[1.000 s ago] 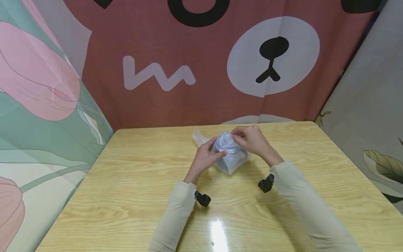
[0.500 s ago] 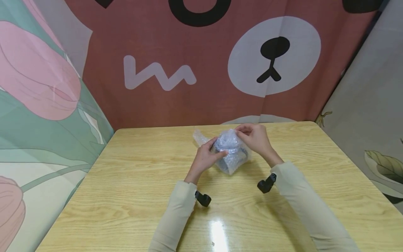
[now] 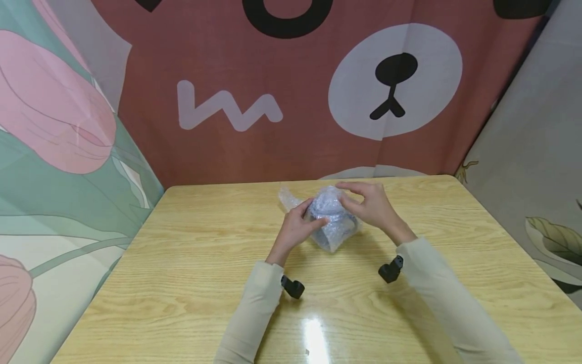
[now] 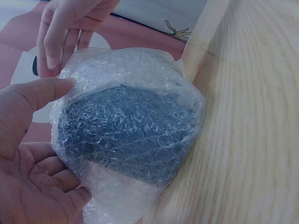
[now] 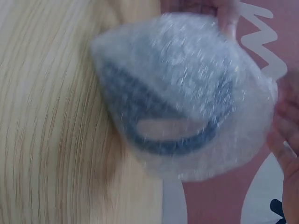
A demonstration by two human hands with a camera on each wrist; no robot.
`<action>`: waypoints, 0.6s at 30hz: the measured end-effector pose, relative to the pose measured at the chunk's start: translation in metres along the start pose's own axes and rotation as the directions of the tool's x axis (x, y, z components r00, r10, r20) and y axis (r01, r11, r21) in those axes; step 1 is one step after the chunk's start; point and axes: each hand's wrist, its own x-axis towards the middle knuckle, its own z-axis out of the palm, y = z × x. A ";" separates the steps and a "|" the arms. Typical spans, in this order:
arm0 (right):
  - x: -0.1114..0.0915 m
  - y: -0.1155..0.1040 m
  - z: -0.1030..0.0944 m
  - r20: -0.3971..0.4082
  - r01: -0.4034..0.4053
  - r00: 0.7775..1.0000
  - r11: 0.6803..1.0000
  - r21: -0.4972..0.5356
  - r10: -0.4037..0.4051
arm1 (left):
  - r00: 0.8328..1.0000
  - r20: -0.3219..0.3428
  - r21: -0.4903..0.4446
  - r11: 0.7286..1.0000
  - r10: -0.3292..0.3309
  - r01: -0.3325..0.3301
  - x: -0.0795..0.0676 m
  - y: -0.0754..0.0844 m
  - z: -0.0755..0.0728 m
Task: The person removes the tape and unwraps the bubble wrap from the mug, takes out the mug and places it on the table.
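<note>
A blue-grey mug (image 4: 131,135) wrapped in bubble wrap (image 3: 328,202) stands near the back of the table. Its looped handle (image 5: 170,147) shows through the plastic in the right wrist view. My left hand (image 3: 295,227) holds the bundle from the left, thumb on the near side and fingers round behind. At the upper right of the wrap is my right hand (image 3: 373,205), index finger stretched over the top and thumb apart from it, pinching nothing. A loose tail of wrap (image 3: 287,197) sticks out to the left behind the left hand.
The wooden table (image 3: 182,283) reaches to a red curtain (image 3: 227,151) with a bear print close behind the bundle. Patterned cloths hang on both sides. A small black camera (image 3: 293,287) sits on the left wrist, another camera (image 3: 391,269) on the right.
The right fingers, closed together at the top of the wrap earlier, have spread apart, and that hand has shifted slightly right. The left hand and mug have stayed in place.
</note>
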 end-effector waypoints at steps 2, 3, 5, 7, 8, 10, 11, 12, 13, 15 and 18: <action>-0.003 0.001 -0.003 0.037 0.093 0.995 0.995 -0.020 -0.092 | 1.000 -0.002 0.001 1.000 0.006 -0.006 0.000 0.000 0.000; -0.004 0.002 -0.004 0.060 0.129 0.990 0.991 -0.025 -0.127 | 1.000 -0.003 0.002 1.000 0.010 -0.010 0.000 0.000 0.000; -0.006 0.003 -0.005 0.099 0.181 0.979 0.982 -0.044 -0.176 | 1.000 -0.006 0.008 1.000 0.016 -0.016 0.000 -0.001 0.000; -0.007 0.004 -0.005 0.134 0.207 0.971 0.977 -0.053 -0.198 | 1.000 -0.005 0.010 1.000 0.016 -0.016 0.000 0.000 0.000; -0.008 0.004 -0.005 0.146 0.215 0.968 0.975 -0.056 -0.205 | 1.000 -0.005 0.009 1.000 0.015 -0.015 0.000 0.000 0.000; -0.009 0.004 -0.005 0.163 0.226 0.963 0.972 -0.061 -0.214 | 1.000 -0.004 0.008 1.000 0.017 -0.017 0.000 0.000 0.000; -0.010 0.004 -0.005 0.168 0.233 0.961 0.970 -0.065 -0.219 | 1.000 -0.004 0.007 1.000 0.017 -0.017 0.000 0.000 0.000; -0.010 0.004 -0.005 0.172 0.239 0.959 0.968 -0.070 -0.224 | 1.000 -0.003 0.005 1.000 0.016 -0.016 0.000 0.000 0.000; -0.011 0.004 -0.005 0.175 0.248 0.957 0.966 -0.072 -0.233 | 1.000 -0.003 0.006 1.000 0.017 -0.017 0.000 0.000 0.000; -0.011 0.003 -0.005 0.177 0.269 0.952 0.960 -0.079 -0.252 | 1.000 -0.005 0.006 1.000 0.018 -0.018 0.000 0.000 0.001; -0.012 0.004 -0.005 0.178 0.305 0.942 0.947 -0.099 -0.285 | 1.000 -0.006 0.002 1.000 0.018 -0.018 0.000 0.000 0.001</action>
